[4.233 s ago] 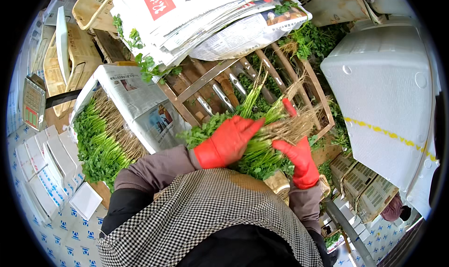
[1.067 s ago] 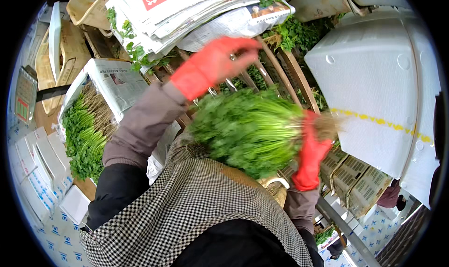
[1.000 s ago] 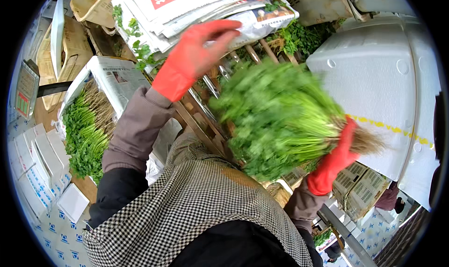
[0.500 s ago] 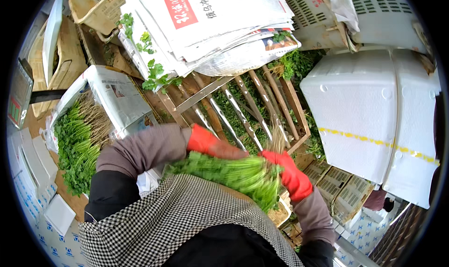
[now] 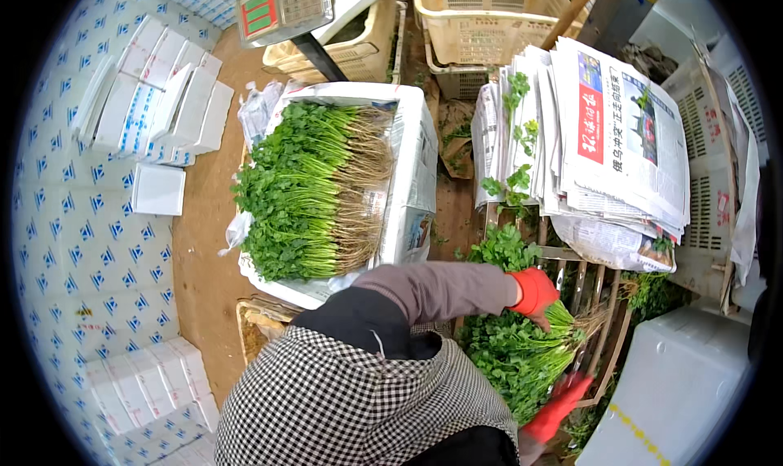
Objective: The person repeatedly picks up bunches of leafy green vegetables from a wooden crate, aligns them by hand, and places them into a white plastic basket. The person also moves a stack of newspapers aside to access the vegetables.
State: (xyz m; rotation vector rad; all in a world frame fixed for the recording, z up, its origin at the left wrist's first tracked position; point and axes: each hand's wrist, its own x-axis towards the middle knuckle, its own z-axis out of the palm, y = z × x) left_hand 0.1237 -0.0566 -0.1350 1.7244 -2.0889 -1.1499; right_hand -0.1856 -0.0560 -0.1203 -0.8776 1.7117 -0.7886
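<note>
Both my hands wear red gloves. My left hand [image 5: 537, 295] is curled over the top of a bunch of leafy greens [image 5: 522, 352], near where the pale stems meet the stringy roots [image 5: 591, 319]. The bunch lies across the slatted rack [image 5: 608, 348], its leaves toward my body and roots pointing right. Beside its lower edge, my right hand [image 5: 561, 405] has its fingers stretched out, slightly blurred. To the left, a white foam box [image 5: 414, 152] lined with newspaper holds neat rows of similar greens [image 5: 310, 193], roots facing right.
A thick newspaper stack [image 5: 620, 140] with loose sprigs on it covers the rack's far end. Cream plastic crates [image 5: 489, 26] and a scale [image 5: 285, 9] stand at the back. White foam boxes line the left wall [image 5: 106, 278]; another foam box [image 5: 677, 384] is at right.
My view has swung left, bringing the full box of greens into sight. The bunch, earlier held between both hands against my apron, now lies on the rack. My right hand's fingers have straightened.
</note>
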